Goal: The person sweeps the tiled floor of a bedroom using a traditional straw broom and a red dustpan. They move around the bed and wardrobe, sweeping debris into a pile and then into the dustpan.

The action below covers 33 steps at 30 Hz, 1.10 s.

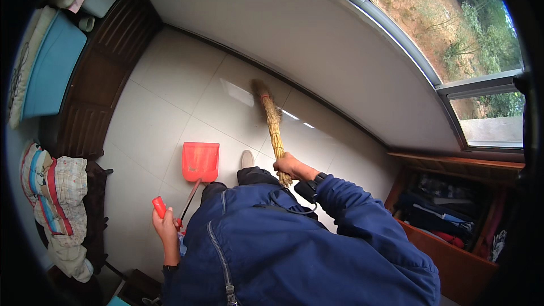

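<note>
My right hand (292, 165) grips the bound straw handle of a hand-tied broom (272, 121). The broom reaches away from me, its dark brush end blurred over the tiles near the wall. In my left hand (167, 226) is the red handle grip of a long-handled dustpan. Its red plastic pan (200, 162) lies on the floor left of my shoe (247, 159), with some dark specks or marks inside. A stretch of floor separates the broom's brush end from the pan. Part of the dustpan's shaft is hidden by my clothing.
Pale floor tiles (170, 89) run up to a white wall (289, 29) under a window. At left are a dark wooden cabinet (91, 72), a blue plastic bin (53, 66) and a cloth-draped piece of furniture. An open wooden drawer (442, 242) with folded clothes stands at right.
</note>
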### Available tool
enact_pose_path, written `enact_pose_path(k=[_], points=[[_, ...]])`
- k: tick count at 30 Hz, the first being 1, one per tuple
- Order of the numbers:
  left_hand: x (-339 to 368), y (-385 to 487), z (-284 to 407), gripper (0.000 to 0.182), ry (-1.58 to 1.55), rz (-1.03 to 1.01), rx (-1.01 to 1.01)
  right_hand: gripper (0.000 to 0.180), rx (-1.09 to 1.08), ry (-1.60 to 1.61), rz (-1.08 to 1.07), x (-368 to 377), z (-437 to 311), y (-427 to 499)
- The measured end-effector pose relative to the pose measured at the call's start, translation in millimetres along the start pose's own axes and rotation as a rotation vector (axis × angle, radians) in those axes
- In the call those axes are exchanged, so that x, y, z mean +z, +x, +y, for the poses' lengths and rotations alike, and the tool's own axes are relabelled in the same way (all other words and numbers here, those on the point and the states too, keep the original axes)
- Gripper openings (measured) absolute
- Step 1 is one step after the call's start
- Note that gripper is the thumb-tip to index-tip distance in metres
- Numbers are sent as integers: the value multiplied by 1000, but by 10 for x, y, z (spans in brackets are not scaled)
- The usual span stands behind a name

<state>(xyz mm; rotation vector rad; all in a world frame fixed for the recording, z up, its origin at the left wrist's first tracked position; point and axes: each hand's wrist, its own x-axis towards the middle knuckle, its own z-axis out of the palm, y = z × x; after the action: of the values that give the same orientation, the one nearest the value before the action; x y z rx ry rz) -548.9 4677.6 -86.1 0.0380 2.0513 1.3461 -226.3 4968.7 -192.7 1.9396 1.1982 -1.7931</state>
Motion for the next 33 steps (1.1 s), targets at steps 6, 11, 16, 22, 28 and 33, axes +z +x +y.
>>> enact_pose_path(k=[6, 11, 16, 22, 28, 33], points=[[-37, 63, 20, 24, 4, -6, -8, 32, -84, 137, 27, -600, 131, -244], [-137, 11, -10, 23, 2, 15, -27, 41, -76, -82, 122, -819, -264, 315], [-183, -62, -32, 23, 22, 35, 2, 52, 39, -407, 90, -353, -399, 705], [-181, -88, -37, 24, -26, 69, -9, 42, -128, -298, -1, -460, -277, 163], [-146, -177, -53, 26, -45, 93, -46, 38, -218, -365, 71, -750, -847, 365], [-252, -352, -62, 26, -20, 123, -45, 36, -234, -473, 86, -547, -1341, 1214]])
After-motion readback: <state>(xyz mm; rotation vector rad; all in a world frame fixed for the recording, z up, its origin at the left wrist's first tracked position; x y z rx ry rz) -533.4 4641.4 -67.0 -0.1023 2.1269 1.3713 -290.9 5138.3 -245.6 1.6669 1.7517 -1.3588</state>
